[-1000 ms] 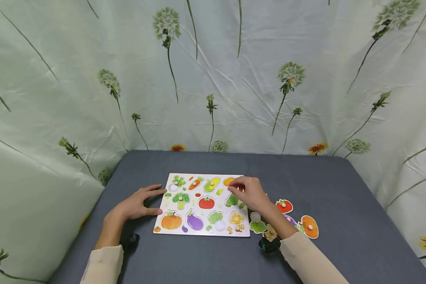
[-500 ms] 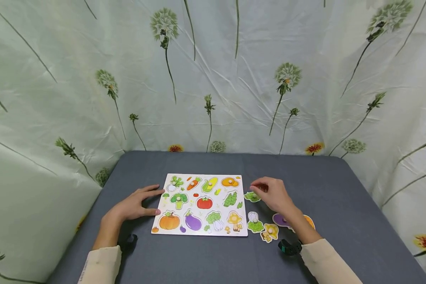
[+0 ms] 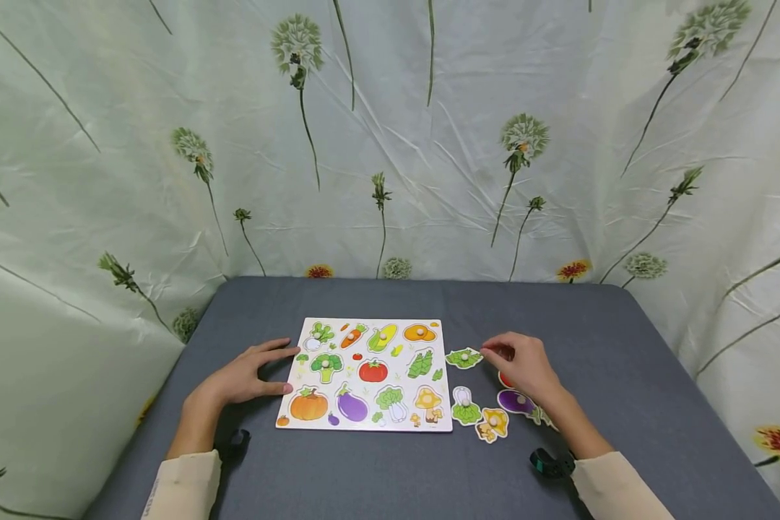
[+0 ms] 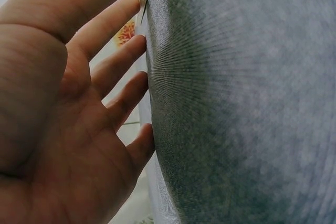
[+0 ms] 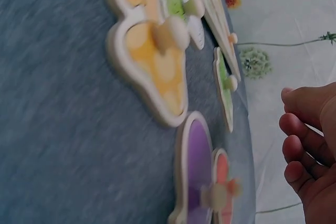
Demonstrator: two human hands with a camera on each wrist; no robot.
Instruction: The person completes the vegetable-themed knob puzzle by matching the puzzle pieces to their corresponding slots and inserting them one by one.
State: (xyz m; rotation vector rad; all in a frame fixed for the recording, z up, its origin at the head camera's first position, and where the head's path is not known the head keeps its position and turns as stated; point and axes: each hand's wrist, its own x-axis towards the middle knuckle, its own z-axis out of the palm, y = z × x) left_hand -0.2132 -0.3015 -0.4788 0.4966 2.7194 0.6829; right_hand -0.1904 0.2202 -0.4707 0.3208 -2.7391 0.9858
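Between the left hand (image 3: 250,372) and right hand (image 3: 520,365), a white board (image 3: 396,365) with multicoloured vegetable prints; by the latter, a green piece (image 3: 464,358); blue-grey worktop (image 3: 429,477).

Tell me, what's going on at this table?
Someone is doing a vegetable puzzle. Their left hand touches the puzzle's left edge; their right hand is just beside a loose green piece, holding nothing. The puzzle's top row is filled, while the loose cabbage, mushroom and eggplant lie on the table to its right.

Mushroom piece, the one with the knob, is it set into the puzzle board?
No, the mushroom piece lies on the table, apart from the puzzle board.
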